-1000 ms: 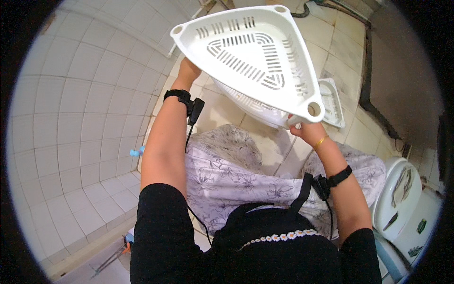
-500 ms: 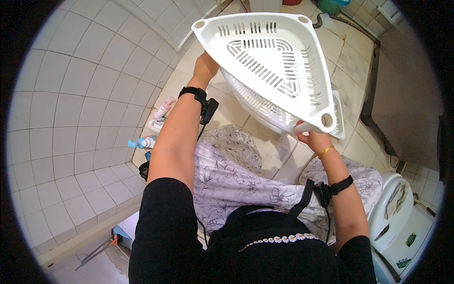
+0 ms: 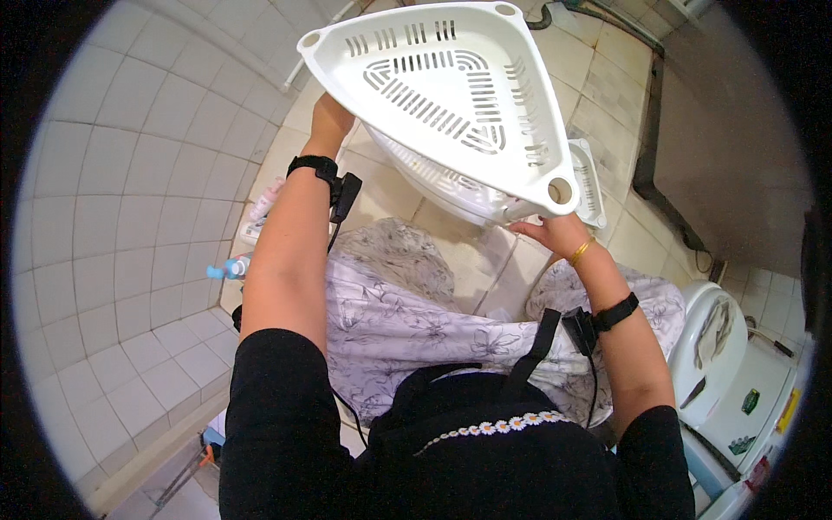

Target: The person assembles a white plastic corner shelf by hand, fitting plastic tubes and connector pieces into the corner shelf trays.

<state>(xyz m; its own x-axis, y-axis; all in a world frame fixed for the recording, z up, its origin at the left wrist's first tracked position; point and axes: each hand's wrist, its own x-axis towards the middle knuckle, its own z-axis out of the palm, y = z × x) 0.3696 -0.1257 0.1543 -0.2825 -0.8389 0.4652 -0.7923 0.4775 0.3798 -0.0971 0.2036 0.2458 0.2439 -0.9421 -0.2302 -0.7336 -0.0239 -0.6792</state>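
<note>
A white plastic corner shelf [image 3: 529, 104] with slotted, roughly triangular tiers stands before me, its top tier facing up. Beneath that tier, part of a lower tier [image 3: 433, 169] shows. My left hand [image 3: 331, 124] is at the shelf's left side, its fingers hidden behind the rim. Under the near right corner, which has a round hole, my right hand [image 3: 562, 236] is closed at the corner post, thumb side toward the left. Part of its fingers is hidden by the corner.
Another white slotted tier [image 3: 589, 186] lies on the tiled floor to the right. Pump bottles, one blue-topped [image 3: 227, 269], stand along the left wall. A white toilet-like lid [image 3: 715, 325] with a cloth is at lower right. A dark grey panel [image 3: 737, 147] rises on the right.
The shelf and both hands sit farther left and higher in the picture, as does the whole room. My right hand has shifted slightly under the corner, its thumb more stretched out.
</note>
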